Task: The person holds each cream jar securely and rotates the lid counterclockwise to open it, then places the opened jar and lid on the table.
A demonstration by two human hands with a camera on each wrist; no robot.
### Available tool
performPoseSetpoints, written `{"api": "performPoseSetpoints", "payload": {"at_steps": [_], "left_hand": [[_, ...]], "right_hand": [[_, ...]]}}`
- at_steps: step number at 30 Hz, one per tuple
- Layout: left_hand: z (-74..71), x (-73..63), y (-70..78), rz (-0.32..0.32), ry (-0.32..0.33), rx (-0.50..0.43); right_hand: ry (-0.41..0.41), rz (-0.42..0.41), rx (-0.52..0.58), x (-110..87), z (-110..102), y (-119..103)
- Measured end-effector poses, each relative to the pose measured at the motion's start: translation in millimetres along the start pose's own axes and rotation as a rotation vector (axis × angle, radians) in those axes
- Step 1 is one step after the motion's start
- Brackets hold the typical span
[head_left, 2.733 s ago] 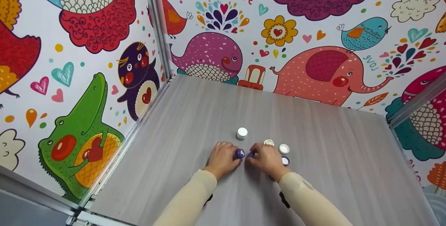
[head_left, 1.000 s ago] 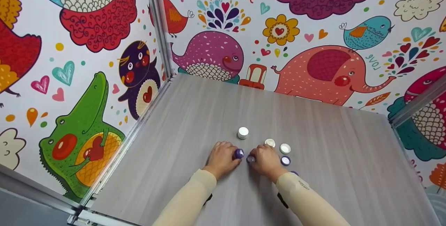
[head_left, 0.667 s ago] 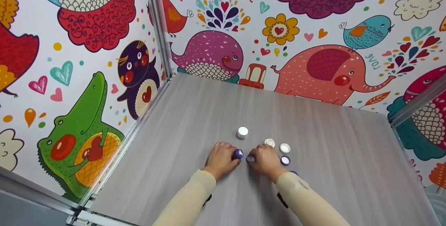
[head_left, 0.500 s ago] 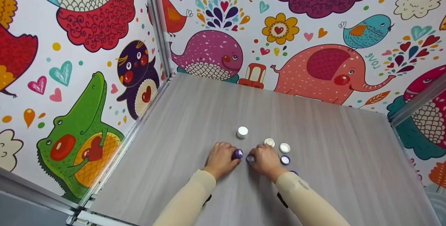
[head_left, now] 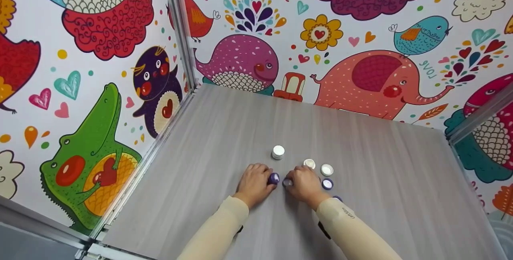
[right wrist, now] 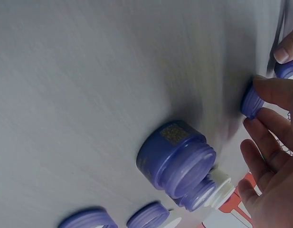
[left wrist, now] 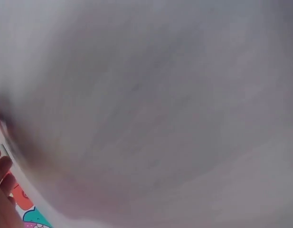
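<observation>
My left hand grips a small purple jar, its whitish mouth turned toward the right hand. Facing it across a narrow gap, my right hand pinches a purple lid between thumb and fingers. In the right wrist view, an open larger purple jar stands below the right hand, a smaller purple jar and a white jar close beside it. The right hand hides the larger jar in the head view. The left wrist view catches only a few fingers at its edge.
A white jar with a white top stands beyond the hands. To the right lie a white lid, a purple-rimmed lid and another purple piece, partly behind the sleeve. Patterned walls border the table.
The right hand has shifted slightly left and turned the purple lid so more of its face shows. A purple piece beside the right sleeve has come into view. The left hand is nearly still.
</observation>
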State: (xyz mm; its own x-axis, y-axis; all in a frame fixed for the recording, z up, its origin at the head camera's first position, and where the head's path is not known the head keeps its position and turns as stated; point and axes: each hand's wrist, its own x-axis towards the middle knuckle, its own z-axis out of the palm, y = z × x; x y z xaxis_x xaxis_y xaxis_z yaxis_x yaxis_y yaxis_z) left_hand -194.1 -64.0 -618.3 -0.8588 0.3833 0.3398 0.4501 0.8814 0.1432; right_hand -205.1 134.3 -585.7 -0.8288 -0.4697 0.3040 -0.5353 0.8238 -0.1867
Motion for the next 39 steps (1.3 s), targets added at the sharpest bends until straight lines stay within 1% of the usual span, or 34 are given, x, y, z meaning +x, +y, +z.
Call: {"api": "performPoseSetpoints", "payload": {"at_steps": [6, 12, 19, 25, 30, 36, 39], "left_hand": [[0.5, -0.8, 0.4, -0.013, -0.040, -0.002], [2.1, -2.6, 1.3, -0.044, -0.113, -0.004], [4.1, -2.9, 1.1, -0.047, -0.123, 0.004], [4.3, -3.1, 0.8, -0.037, -0.161, 0.034], [4.5, -2.9, 0.5, -0.036, -0.168, 0.038], [5.8, -3.0, 0.5, -0.044, -0.172, 0.030], [6.3, -3.1, 0.4, -0.043, -0.183, 0.038]], "right_hand": [[-0.004, 0.009, -0.001, -0.4, -1.5, -0.7], [-0.010, 0.015, 0.006, -1.2, -1.4, -1.0], [-0.016, 0.012, 0.012, -0.8, -1.2, -0.5], [-0.028, 0.011, 0.012, -0.8, 0.0, 0.9], [-0.034, 0.002, 0.005, -0.6, 1.2, 2.3], [-0.040, 0.009, 0.014, -0.4, 1.8, 3.1], [-0.038, 0.005, 0.005, -0.4, 1.5, 2.8]]}}
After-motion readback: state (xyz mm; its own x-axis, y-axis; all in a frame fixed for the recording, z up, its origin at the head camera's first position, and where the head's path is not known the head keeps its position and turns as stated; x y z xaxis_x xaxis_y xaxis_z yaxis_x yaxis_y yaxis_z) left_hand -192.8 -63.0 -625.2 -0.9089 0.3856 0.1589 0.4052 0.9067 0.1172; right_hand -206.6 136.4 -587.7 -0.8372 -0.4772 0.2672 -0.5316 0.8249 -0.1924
